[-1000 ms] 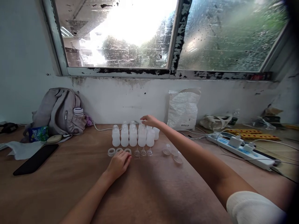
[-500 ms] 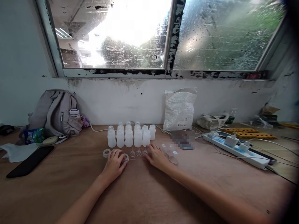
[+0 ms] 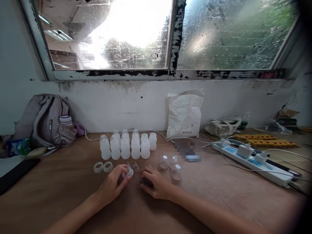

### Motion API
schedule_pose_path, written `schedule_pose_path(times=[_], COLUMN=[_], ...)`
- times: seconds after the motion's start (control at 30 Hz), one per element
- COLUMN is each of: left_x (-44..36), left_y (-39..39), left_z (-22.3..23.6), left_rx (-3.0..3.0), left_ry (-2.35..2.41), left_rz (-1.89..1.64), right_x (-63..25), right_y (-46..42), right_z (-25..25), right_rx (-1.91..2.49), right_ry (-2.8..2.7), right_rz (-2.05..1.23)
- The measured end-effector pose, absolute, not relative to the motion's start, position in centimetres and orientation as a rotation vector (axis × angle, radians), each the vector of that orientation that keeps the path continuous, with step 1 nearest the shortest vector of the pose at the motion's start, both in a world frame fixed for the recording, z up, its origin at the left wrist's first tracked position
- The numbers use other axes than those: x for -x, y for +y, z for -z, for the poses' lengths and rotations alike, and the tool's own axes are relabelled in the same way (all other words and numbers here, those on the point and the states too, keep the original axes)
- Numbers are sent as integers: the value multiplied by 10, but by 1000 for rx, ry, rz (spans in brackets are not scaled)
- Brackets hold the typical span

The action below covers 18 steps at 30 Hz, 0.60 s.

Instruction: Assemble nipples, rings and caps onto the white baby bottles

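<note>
— In the head view, what are your hands doing?
— Your left hand (image 3: 112, 182) pinches a clear ring (image 3: 129, 173) between thumb and fingers. Your right hand (image 3: 157, 184) curls low over the table (image 3: 136, 213); it's shadowed underneath, so you can't fairly tell whether it grips anything.
— Which step is that, then?
— Gathering loose parts, by the look of it. Bringing your hands together would call for a light pinch and the ring kept steady.
— And how do the parts look?
— Your ring is translucent and round. Two matching rings (image 3: 108, 170) sit left of your left hand, clear teats (image 3: 136, 167) just beyond the gap between your hands, whitish bottles (image 3: 125, 150) upright farther beyond, and clear caps (image 3: 175, 175) right of your right hand.
</note>
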<state>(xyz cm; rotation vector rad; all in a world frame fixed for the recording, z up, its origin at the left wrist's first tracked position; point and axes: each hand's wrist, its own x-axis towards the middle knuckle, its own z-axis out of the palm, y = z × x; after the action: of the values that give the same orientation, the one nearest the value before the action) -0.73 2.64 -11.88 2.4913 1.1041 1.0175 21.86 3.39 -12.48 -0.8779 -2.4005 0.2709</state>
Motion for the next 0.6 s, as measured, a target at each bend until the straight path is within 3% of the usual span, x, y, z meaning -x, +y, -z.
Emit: schedule_pose_path(times=[0.23,0.6], left_x=[-28,-33], left_y=[43,36], left_z=[113,120], left_rx=[-2462,-2628], left_ry=[800,977], left_rz=[-1086,-810], right_x=[-222,-224], right_y=[36,33], right_z=[126,121], right_rx=[845,924], right_ry=[-2350,-1985], right_rz=[-310,-368])
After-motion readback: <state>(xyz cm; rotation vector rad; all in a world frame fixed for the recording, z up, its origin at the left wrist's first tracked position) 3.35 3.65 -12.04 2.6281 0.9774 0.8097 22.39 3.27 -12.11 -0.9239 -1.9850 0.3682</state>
